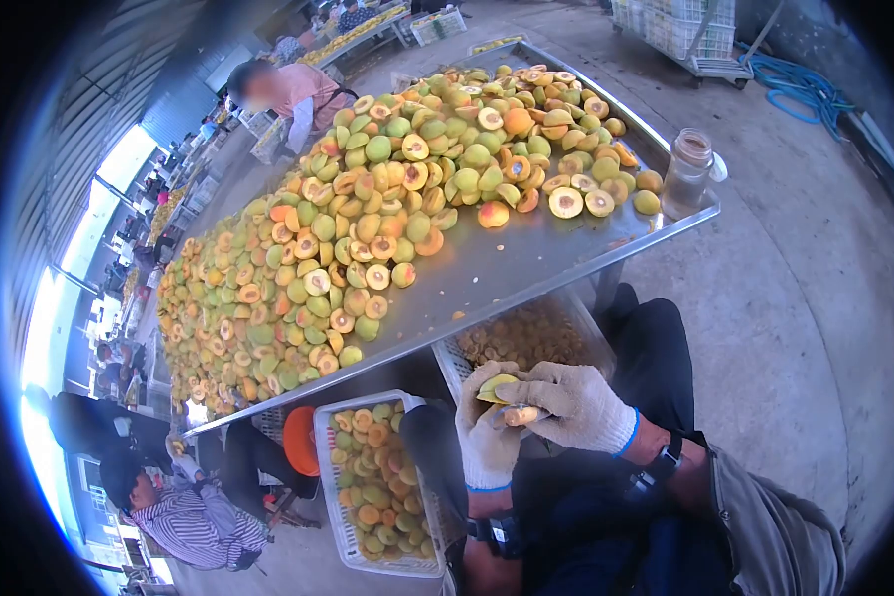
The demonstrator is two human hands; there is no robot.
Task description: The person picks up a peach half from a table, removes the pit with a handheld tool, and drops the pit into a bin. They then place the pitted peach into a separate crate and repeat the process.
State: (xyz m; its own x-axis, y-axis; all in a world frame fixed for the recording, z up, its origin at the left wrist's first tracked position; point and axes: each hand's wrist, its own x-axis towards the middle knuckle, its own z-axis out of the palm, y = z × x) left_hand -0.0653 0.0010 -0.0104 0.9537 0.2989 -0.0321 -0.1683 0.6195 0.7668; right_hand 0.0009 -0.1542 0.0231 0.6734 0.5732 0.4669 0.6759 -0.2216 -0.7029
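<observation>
The gloved left hand (487,432), low in the centre of the frame, has its fingers curled around a green-and-yellow fruit piece (496,388); the gloved right hand (578,399) meets it from the right, fingers bent inward. A short tan piece (521,416) shows just below the fruit, perhaps a tool handle, and I cannot tell whether the right fingers grip it. The fruit piece lies at the left fingertips, upper left of the right hand, its long axis seeming to slant up to the right; the left hand is nearer. Just above is a white crate (447,364) of brownish bits, partly under the metal tabletop (497,273), which bears heaped stone-fruit halves (397,189) and a clear jar (687,169) at its right corner. Lower left of centre stands another fruit-filled crate (322,477); a co-worker in stripes (194,526) sits beyond, on the concrete floor (775,308).
</observation>
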